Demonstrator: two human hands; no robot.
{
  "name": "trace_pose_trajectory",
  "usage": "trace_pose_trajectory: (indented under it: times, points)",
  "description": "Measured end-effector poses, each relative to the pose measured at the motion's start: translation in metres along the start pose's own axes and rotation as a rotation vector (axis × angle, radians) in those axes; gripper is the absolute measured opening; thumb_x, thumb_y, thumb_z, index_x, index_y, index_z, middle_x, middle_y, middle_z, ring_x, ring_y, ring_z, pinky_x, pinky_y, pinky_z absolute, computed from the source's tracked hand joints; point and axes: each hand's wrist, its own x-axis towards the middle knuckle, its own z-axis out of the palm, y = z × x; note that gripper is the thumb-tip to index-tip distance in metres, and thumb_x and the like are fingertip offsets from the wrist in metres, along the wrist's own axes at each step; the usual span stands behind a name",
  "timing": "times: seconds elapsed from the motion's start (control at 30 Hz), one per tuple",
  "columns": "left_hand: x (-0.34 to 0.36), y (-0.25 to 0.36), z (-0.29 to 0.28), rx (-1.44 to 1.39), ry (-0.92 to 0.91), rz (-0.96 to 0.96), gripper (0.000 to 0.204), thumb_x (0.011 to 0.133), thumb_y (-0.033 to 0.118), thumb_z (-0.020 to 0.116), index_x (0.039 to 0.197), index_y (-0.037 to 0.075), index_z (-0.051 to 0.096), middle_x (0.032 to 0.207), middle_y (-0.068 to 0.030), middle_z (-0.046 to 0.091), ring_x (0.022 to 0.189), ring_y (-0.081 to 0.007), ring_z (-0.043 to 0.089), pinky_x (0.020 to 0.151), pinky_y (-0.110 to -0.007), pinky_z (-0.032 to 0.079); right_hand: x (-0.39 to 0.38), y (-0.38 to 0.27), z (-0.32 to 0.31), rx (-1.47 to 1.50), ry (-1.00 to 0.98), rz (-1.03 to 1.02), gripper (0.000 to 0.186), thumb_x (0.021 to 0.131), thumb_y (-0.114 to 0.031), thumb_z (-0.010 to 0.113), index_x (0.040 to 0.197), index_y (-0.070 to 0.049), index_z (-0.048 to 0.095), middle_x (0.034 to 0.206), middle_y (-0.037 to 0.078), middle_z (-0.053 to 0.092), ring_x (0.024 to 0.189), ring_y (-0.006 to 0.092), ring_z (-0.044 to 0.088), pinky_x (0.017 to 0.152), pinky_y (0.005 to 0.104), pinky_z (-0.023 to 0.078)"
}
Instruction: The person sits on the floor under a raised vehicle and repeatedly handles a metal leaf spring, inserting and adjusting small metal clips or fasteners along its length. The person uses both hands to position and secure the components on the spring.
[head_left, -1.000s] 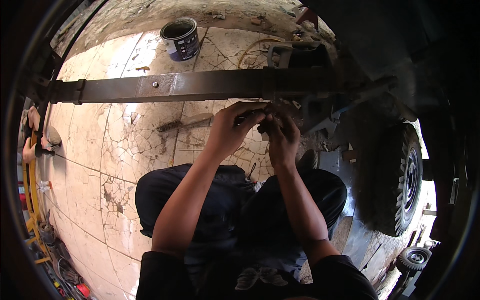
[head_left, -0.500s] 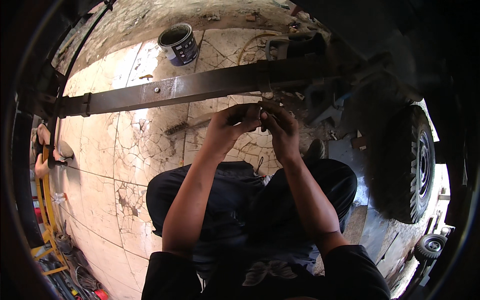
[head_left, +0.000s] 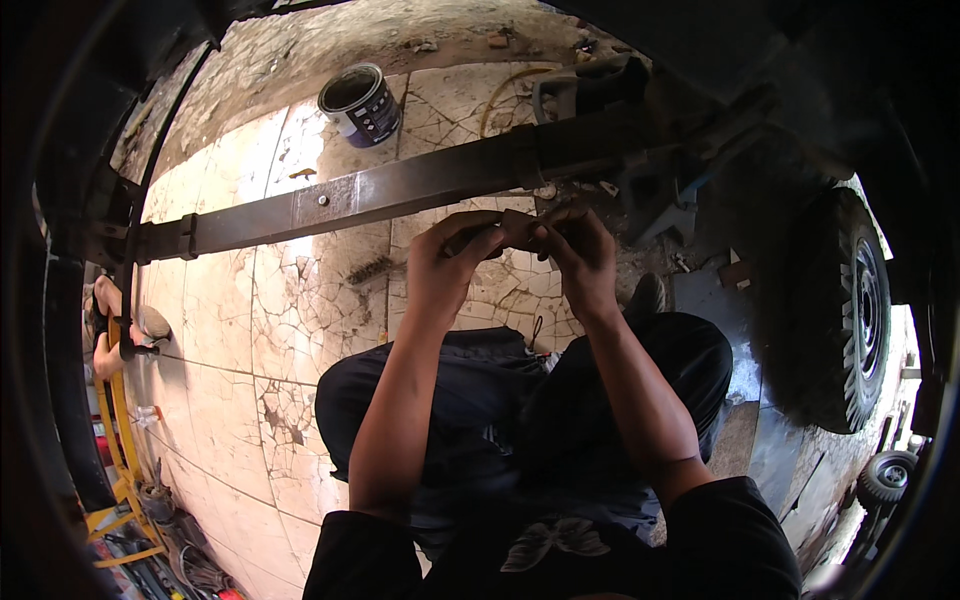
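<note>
Between my two hands is a small, flat brown piece [head_left: 517,230], which looks like a folded scrap of sandpaper. My left hand [head_left: 443,265] pinches one end of it with thumb and fingers. The other end is pinched by my right hand [head_left: 582,262]. Both hands are raised above my bent legs, just on the near side of a long dark metal beam [head_left: 430,180]. On the cracked tile floor beyond my left wrist lies a brush with dark bristles [head_left: 370,270].
An open paint can [head_left: 362,108] stands past the beam. To the right is a large tyred wheel [head_left: 862,310], with a smaller wheel [head_left: 887,477] farther off. Another person [head_left: 150,322] is at the far left, near a yellow metal frame [head_left: 122,430]. Dark vehicle parts surround me.
My hands have drawn slightly apart, and the brown piece now shows between them. The whole view has shifted a little, with the beam and can appearing lower and farther right.
</note>
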Motion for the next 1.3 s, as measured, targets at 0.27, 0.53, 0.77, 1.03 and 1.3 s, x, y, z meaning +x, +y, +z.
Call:
trace_pose_trajectory:
  times: [0.27,0.53,0.77,1.03,1.3]
  points:
    - [-0.001,0.002,0.003,-0.201,-0.126,0.070,0.038,0.097,-0.006,0.081,0.135,-0.008,0.075,0.122,-0.0163,0.081,0.112,-0.0202,0.078,0.101,-0.032,0.064,-0.002,-0.007,0.006,-0.068,0.038,0.028,0.028,0.102,-0.003,0.082,0.129,0.004,0.075,0.116,0.010,0.080,0.098,0.0120,0.074,0.084,0.0280,0.059]
    - [0.003,-0.007,-0.001,-0.219,-0.051,0.094,0.040,0.097,-0.008,0.079,0.136,-0.008,0.075,0.122,-0.0147,0.081,0.111,-0.0196,0.078,0.100,-0.032,0.064,-0.007,-0.006,0.014,-0.068,-0.059,0.012,0.038,0.098,-0.002,0.085,0.133,0.005,0.072,0.116,0.013,0.082,0.111,0.0181,0.077,0.098,0.0329,0.062]
    - [-0.001,-0.001,-0.005,-0.075,-0.022,0.090,0.040,0.098,-0.007,0.073,0.139,-0.009,0.072,0.124,-0.0160,0.079,0.114,-0.0206,0.075,0.105,-0.032,0.060,-0.005,-0.007,0.009,-0.053,-0.040,0.090,0.030,0.108,-0.016,0.078,0.128,0.006,0.074,0.106,0.011,0.082,0.096,0.0150,0.076,0.084,0.0309,0.060]
    - [0.001,-0.008,0.002,-0.004,0.051,0.098,0.047,0.099,-0.001,0.079,0.145,-0.001,0.072,0.116,-0.0107,0.081,0.106,-0.0139,0.074,0.097,-0.029,0.058,-0.003,-0.001,0.003,-0.036,0.005,0.042,0.034,0.116,-0.027,0.067,0.121,0.006,0.076,0.098,0.009,0.081,0.087,0.0133,0.074,0.076,0.0302,0.057]
    - [-0.001,-0.007,0.003,0.041,-0.014,0.076,0.045,0.100,0.003,0.079,0.145,0.001,0.073,0.119,-0.0138,0.083,0.108,-0.0180,0.079,0.098,-0.032,0.061,-0.004,-0.002,0.007,-0.048,0.069,0.018,0.033,0.115,-0.025,0.068,0.123,0.005,0.075,0.100,0.008,0.080,0.084,0.0145,0.075,0.074,0.0298,0.056]
